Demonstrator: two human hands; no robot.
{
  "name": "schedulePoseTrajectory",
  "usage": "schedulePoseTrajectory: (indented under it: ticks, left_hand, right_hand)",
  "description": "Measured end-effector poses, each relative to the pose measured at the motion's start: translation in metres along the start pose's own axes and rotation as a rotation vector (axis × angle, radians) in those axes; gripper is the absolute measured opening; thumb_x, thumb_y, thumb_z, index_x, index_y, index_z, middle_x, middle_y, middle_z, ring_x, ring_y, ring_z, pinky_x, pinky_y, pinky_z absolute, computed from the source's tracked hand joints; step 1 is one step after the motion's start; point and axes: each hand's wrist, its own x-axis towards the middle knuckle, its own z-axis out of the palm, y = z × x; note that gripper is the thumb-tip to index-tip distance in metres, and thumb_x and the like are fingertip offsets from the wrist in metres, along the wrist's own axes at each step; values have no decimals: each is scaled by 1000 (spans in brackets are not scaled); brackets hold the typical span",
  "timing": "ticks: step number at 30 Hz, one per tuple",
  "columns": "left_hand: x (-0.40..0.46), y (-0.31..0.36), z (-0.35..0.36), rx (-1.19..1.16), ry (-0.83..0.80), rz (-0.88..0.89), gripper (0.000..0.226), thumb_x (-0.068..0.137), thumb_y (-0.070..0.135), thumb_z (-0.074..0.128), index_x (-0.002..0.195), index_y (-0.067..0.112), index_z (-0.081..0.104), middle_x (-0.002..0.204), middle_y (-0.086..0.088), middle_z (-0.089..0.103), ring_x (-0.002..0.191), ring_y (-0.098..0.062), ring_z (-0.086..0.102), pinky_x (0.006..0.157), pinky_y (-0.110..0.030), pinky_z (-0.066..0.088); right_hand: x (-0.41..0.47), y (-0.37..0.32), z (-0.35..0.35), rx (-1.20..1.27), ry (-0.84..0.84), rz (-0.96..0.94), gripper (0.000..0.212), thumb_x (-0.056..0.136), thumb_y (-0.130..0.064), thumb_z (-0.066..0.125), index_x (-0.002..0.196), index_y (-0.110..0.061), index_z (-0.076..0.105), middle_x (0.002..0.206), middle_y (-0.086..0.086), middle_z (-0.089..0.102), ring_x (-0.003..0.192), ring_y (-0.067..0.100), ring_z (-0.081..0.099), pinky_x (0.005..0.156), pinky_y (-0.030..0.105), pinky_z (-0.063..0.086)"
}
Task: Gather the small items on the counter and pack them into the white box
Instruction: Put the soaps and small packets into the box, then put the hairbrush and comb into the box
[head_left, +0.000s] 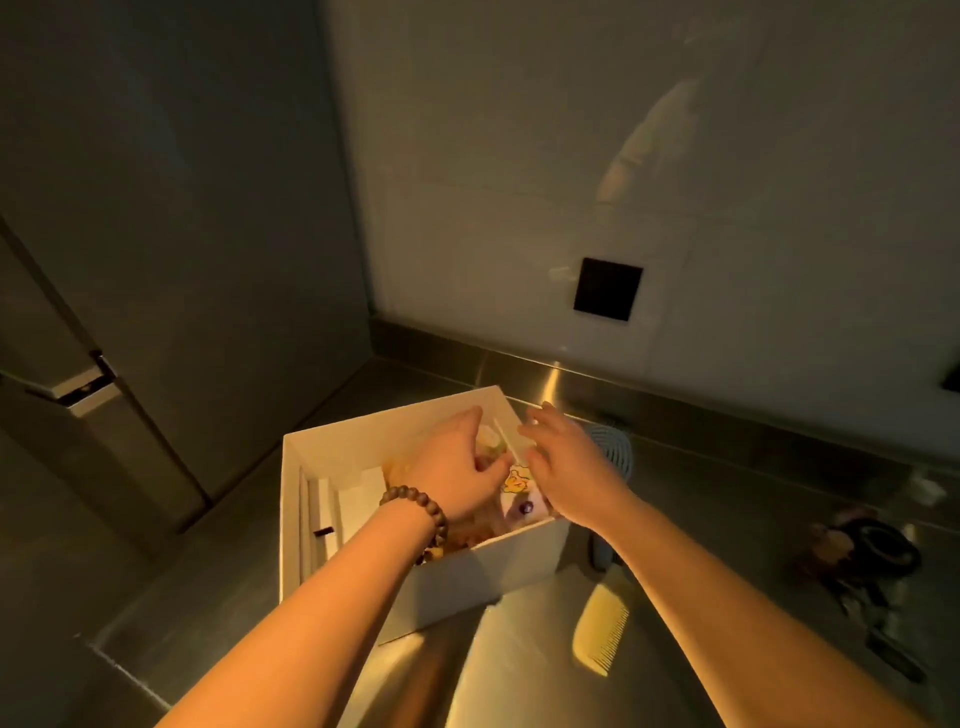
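Both hands are over the open white box (467, 571), which sits on the steel tabletop (519, 649) near the back corner, so the step in hand looks like placing or settling things inside it rather than fetching. The left hand (457, 460), with a bead bracelet (423, 512) at the wrist, reaches down into the box with its fingers curled among the contents; whether its grip is closed on something or only pressing things down I cannot tell, as the fingertips are hidden. The right hand (566, 462) hovers above the box's right edge, fingers spread and relaxed, its grip empty. Inside the box lie a yellow cartoon-printed packet (516, 480), some white cards or dividers (358, 499) on the left, and other small pieces too dim to name. Items remain outside — a yellow comb (602, 631) in front of the box to its right, a grey brush (615, 452) just behind the right hand, and a dark cluster of things (872, 551) well off to the right. By my reading the packing is partly done; the next move calls for the free right hand to swing over to the comb or brush, close at hand, pinch it flat off the tabletop, and bring it into the box's remaining space.
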Motion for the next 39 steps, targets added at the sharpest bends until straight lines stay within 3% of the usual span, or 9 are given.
schedulePoseTrajectory:
  ticks: [4, 11, 16, 19, 24, 29, 34, 39]
  left_hand:
    - [2, 53, 16, -26, 31, 135, 65, 83, 45, 57, 137, 14, 39, 137, -8, 48, 122, -23, 46, 98, -30, 35]
    - [3, 123, 77, -115, -132, 248, 63, 82, 40, 59, 136, 15, 39, 134, -8, 47, 122, -24, 45, 102, -33, 37]
    - [-8, 131, 140, 24, -313, 169, 67, 83, 43, 56, 139, 15, 34, 142, -7, 37, 128, -23, 38, 104, -31, 32]
    - [-13, 120, 170, 122, -432, 57, 73, 80, 41, 59, 142, 19, 28, 150, -11, 19, 135, -28, 24, 109, -34, 26]
    - [-10, 106, 196, 41, -457, -154, 91, 77, 36, 61, 148, 24, 6, 154, -5, 2, 139, -29, 16, 111, -43, 28]
    - [-4, 97, 205, -15, -359, -169, 73, 87, 31, 53, 147, 18, 13, 155, -8, 9, 139, -26, 21, 111, -38, 27]
    - [-1, 88, 206, -59, -300, -165, 63, 90, 33, 54, 143, 16, 26, 145, -10, 29, 132, -26, 27, 108, -32, 27]
    - [8, 90, 203, -87, -294, -224, 49, 90, 23, 53, 135, 15, 35, 126, -13, 43, 112, -28, 46, 94, -33, 39]
  right_hand:
    - [-34, 44, -32, -14, 77, 113, 36, 99, -16, 43, 133, -18, 52, 146, 2, 40, 137, 17, 31, 108, 26, 25]
    - [-99, 129, -61, -69, 111, 338, 33, 97, -16, 48, 129, -12, 56, 142, 8, 45, 135, 22, 36, 108, 26, 24]
    - [-135, 176, -52, -42, 46, 436, 30, 94, -11, 50, 121, -2, 59, 130, 16, 53, 122, 28, 47, 105, 29, 30]
    - [-145, 189, -36, -10, -18, 456, 33, 95, -11, 45, 126, -7, 57, 130, 11, 51, 123, 26, 47, 105, 31, 34]
    - [-126, 188, 0, 1, -94, 362, 46, 96, -13, 45, 142, -18, 41, 147, 7, 37, 136, 23, 32, 113, 34, 28]
    - [-91, 188, 27, 1, -141, 215, 50, 98, -13, 41, 146, -23, 33, 157, 0, 24, 146, 21, 12, 119, 39, 15]
    - [-71, 201, 46, -92, -241, 74, 57, 94, -16, 52, 146, -25, 32, 154, 0, 30, 144, 21, 17, 119, 38, 14]
    - [-75, 213, 40, -175, -211, 34, 41, 86, -30, 63, 126, -30, 56, 136, -1, 45, 128, 22, 33, 106, 38, 31]
